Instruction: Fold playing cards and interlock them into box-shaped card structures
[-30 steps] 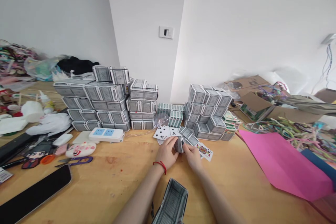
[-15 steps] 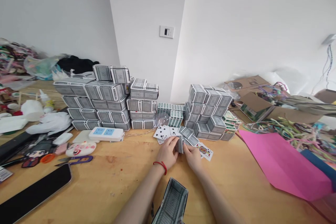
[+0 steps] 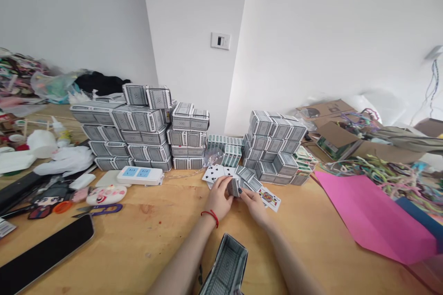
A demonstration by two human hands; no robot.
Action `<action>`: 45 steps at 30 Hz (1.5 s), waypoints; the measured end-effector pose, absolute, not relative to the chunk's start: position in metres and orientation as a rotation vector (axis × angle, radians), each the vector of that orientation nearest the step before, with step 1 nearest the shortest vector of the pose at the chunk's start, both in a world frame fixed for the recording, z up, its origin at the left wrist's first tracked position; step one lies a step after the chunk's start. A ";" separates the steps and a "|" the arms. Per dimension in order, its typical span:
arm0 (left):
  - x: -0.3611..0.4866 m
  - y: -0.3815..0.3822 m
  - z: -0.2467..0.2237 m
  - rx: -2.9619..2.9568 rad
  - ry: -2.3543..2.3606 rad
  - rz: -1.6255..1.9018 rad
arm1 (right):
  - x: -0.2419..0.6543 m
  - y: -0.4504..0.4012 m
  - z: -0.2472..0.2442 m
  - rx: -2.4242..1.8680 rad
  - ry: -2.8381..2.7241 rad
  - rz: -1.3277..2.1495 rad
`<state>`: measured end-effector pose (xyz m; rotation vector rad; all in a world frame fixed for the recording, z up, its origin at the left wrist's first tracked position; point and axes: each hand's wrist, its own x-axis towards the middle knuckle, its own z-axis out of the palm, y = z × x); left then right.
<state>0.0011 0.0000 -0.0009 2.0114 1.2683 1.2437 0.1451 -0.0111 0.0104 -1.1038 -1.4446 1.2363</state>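
My left hand [image 3: 220, 197] and my right hand [image 3: 254, 203] are both closed on a grey-backed playing card piece [image 3: 234, 187], which they hold between them above the table. Whether it is one card or several I cannot make out. Right behind the fingers lie loose playing cards: spades face up [image 3: 212, 173], some grey backs [image 3: 249, 178], and a face card [image 3: 270, 198] at the right. Nearer to me, between my forearms, stands an open box built from cards [image 3: 226, 262]. A red string bracelet circles my left wrist.
Stacked card-built blocks stand at left [image 3: 141, 138], centre [image 3: 188, 138] and right [image 3: 277, 138]. Green card packs [image 3: 231, 154] sit between them. A power strip [image 3: 140, 175], purple snips [image 3: 107, 209] and a phone [image 3: 48, 256] lie left. Pink paper [image 3: 374, 216] and tangled cords [image 3: 384, 179] are right.
The card piece between my hands has tilted and shifted slightly left. My fingers have moved a little on it. Everything else stays in place.
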 end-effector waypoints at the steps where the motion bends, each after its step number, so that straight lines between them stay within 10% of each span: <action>1: 0.001 0.000 -0.001 2.014 1.268 1.247 | 0.145 -0.011 0.011 -1.092 -1.429 1.275; 45: 0.001 0.001 -0.003 2.085 1.300 1.214 | 0.143 -0.005 -0.016 -1.122 -1.321 1.162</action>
